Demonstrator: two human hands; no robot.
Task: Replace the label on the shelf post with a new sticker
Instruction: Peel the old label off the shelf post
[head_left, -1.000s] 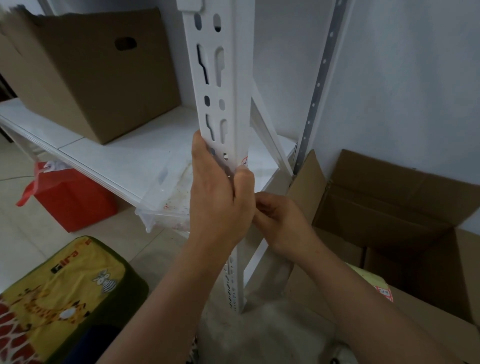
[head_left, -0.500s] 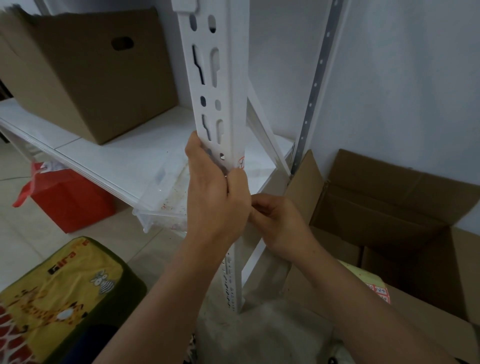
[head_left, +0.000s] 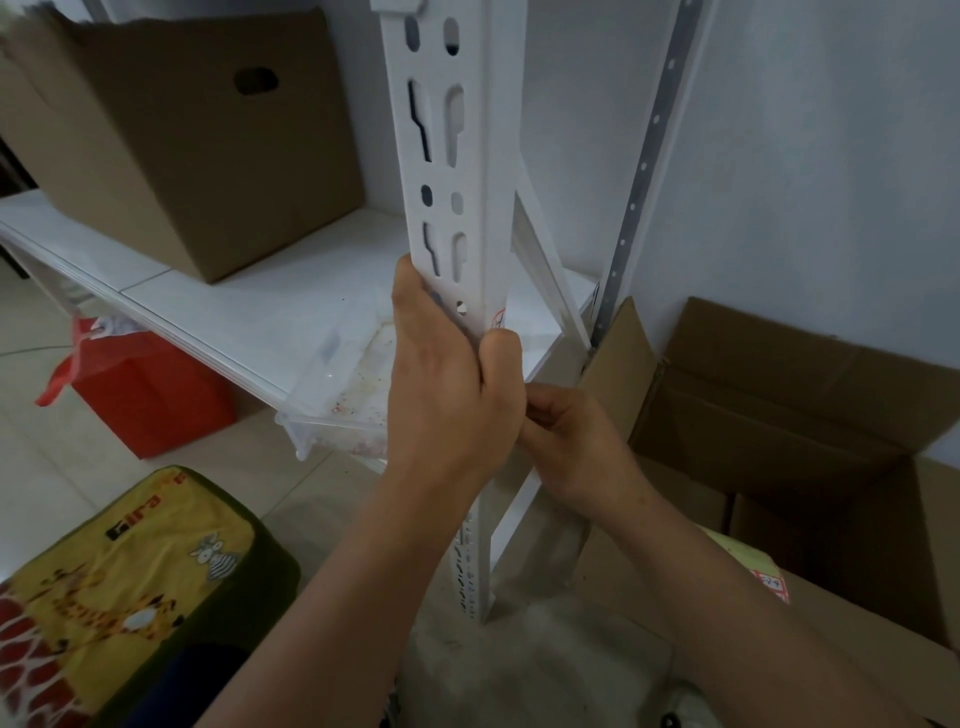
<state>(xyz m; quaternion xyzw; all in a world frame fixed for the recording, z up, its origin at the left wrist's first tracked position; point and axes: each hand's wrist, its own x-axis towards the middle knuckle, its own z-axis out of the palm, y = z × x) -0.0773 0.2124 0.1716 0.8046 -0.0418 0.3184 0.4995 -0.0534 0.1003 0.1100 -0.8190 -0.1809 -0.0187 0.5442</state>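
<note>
Shelf post (head_left: 470, 171): your left hand (head_left: 447, 395) grips it beside the label (head_left: 497, 319); your right hand (head_left: 566, 441) pinches at its right face, contents hidden. Judged step: sticker handling. Next, press it flat.

closed cardboard box (head_left: 182, 140) on shelf (head_left: 249, 312), red bag (head_left: 150, 389) below

White metal shelf post (head_left: 470, 156) standing upright at the front corner of a white shelf, punched with slots and round holes; a small label (head_left: 497, 318) with red marks shows on its right edge
</note>
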